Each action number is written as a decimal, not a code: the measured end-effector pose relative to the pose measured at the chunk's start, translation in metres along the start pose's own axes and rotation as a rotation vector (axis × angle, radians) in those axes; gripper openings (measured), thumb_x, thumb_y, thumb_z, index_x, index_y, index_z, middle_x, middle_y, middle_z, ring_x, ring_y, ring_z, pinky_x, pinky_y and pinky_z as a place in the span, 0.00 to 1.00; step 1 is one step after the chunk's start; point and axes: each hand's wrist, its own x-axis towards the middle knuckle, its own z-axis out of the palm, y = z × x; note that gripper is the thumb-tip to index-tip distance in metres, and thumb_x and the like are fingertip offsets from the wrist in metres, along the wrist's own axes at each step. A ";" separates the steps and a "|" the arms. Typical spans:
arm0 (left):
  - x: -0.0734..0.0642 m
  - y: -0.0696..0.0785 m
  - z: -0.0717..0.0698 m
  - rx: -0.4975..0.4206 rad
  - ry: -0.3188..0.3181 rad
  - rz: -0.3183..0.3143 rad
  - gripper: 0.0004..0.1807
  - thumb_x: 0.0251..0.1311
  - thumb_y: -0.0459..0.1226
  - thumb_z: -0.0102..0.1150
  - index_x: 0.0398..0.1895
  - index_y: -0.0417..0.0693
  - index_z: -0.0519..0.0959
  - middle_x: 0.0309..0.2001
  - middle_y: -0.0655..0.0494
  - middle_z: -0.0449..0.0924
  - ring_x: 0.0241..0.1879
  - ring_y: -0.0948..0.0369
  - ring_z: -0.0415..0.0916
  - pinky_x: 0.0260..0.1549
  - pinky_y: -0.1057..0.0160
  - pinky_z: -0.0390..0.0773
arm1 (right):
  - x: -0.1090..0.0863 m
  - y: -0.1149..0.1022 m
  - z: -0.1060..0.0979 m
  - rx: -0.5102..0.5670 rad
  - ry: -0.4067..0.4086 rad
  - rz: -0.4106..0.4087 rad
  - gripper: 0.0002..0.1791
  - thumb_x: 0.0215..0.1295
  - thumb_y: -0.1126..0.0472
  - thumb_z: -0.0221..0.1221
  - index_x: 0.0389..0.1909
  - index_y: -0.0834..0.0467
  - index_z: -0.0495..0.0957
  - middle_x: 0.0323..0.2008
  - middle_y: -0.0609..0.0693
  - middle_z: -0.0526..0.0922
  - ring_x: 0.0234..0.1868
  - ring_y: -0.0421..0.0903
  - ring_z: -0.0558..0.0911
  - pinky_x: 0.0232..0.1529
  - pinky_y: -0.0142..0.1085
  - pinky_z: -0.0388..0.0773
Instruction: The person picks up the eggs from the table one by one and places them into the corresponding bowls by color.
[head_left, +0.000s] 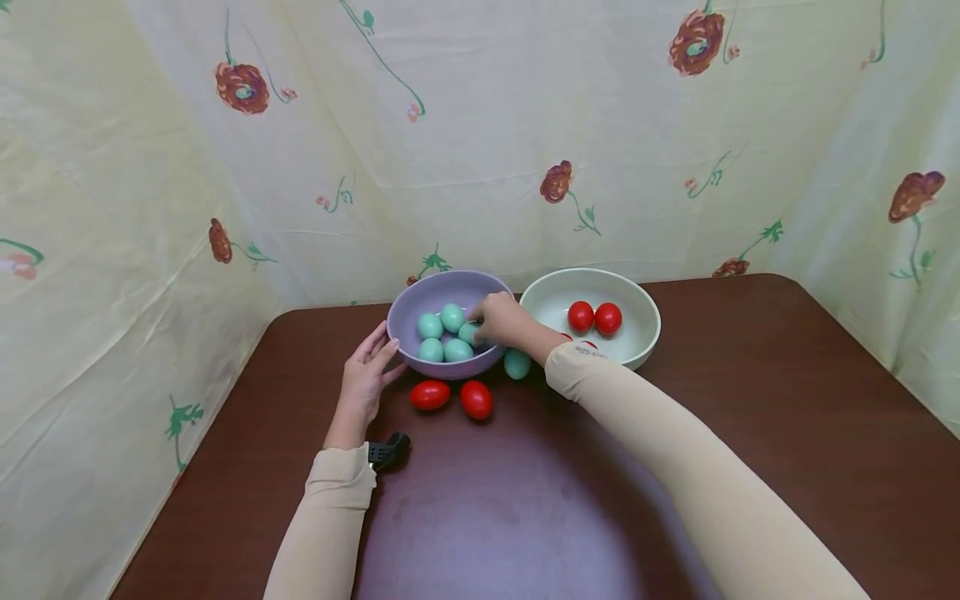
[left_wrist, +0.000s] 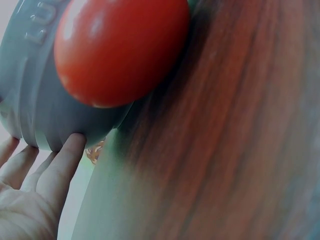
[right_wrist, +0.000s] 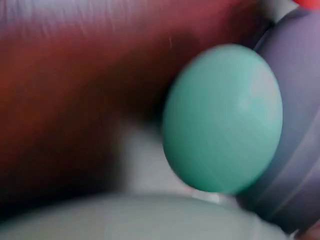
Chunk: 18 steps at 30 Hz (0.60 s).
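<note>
My left hand (head_left: 362,383) touches the left side of the purple bowl (head_left: 450,367), its fingers mostly straight. In the left wrist view, the fingertips lie against the bowl's outer wall (left_wrist: 45,112). Inside the bowl are several mint-green eggs (head_left: 431,350). My right hand (head_left: 504,320) reaches into it from the right, fingers curled on a green egg (head_left: 468,332). Another green egg (head_left: 517,364) sits on the table against the bowl, large in the right wrist view. Two red eggs (head_left: 430,396) lie in front of the bowl.
A pale green bowl (head_left: 647,333) with several red eggs (head_left: 581,317) stands close on the right, partly covered by the right forearm. A black strap (head_left: 389,451) is at the left wrist. The brown table (head_left: 480,500) ends at a floral curtain (head_left: 480,208).
</note>
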 end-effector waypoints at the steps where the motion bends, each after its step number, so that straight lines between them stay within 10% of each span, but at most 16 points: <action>1: 0.000 0.000 0.000 0.001 -0.001 -0.003 0.32 0.71 0.39 0.55 0.76 0.52 0.61 0.77 0.51 0.59 0.71 0.54 0.66 0.58 0.50 0.77 | -0.004 -0.001 0.001 0.039 0.034 0.011 0.16 0.59 0.63 0.68 0.49 0.57 0.87 0.46 0.51 0.89 0.49 0.49 0.85 0.57 0.38 0.81; 8: 0.001 -0.002 -0.001 0.013 -0.004 0.012 0.32 0.71 0.40 0.55 0.76 0.52 0.61 0.77 0.51 0.58 0.72 0.54 0.65 0.59 0.49 0.76 | -0.043 -0.021 0.004 0.380 0.220 0.050 0.13 0.59 0.62 0.69 0.45 0.59 0.88 0.41 0.53 0.90 0.48 0.48 0.86 0.50 0.38 0.84; 18: 0.001 -0.001 0.001 -0.022 0.005 0.014 0.31 0.71 0.37 0.55 0.76 0.51 0.62 0.76 0.50 0.60 0.70 0.52 0.66 0.58 0.50 0.77 | -0.100 -0.035 0.012 0.774 0.239 0.163 0.22 0.56 0.60 0.72 0.53 0.58 0.85 0.50 0.56 0.87 0.53 0.49 0.86 0.53 0.35 0.84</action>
